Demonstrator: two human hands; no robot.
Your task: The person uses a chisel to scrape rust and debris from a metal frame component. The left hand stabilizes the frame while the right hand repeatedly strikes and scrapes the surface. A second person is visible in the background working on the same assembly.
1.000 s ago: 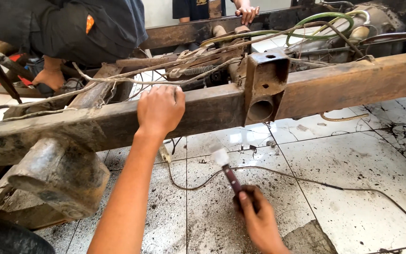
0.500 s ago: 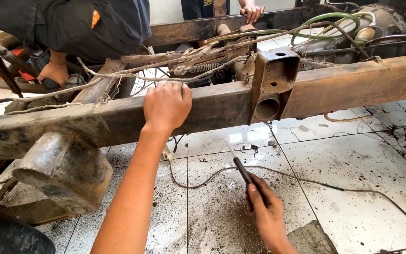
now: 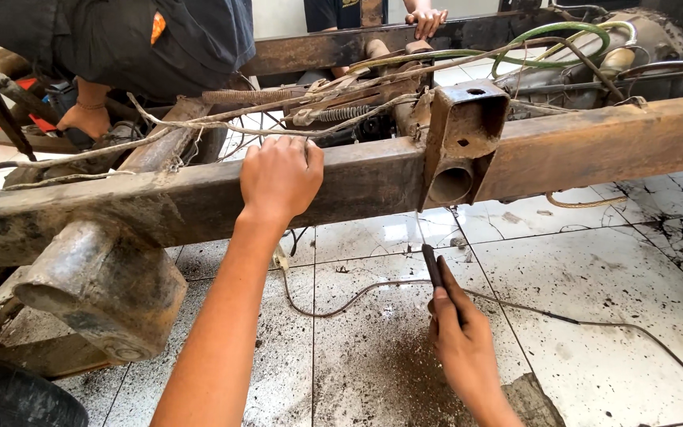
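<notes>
My left hand point(image 3: 281, 178) rests on top of a long rusty frame rail point(image 3: 579, 150), fingers curled over its upper edge. My right hand point(image 3: 462, 336) is lower, over the tiled floor, gripping a thin dark tool point(image 3: 432, 265) whose tip points up toward the rail's underside. A rusty box-shaped bracket point(image 3: 464, 130) with a round hole sits on the rail just above and right of the tool tip. The tool's lower end is hidden in my palm.
A rusty cylinder point(image 3: 100, 289) hangs below the rail at left. Springs, cables and green hoses point(image 3: 547, 35) lie behind the rail. Another person point(image 3: 152, 35) in dark clothes crouches at upper left; a second person's hand point(image 3: 427, 20) grips the far rail. A thin cable point(image 3: 594, 324) runs across the dirty floor.
My right hand has turned the tool and raised it from low over the floor up toward the rail's underside. My left hand stays on the rail.
</notes>
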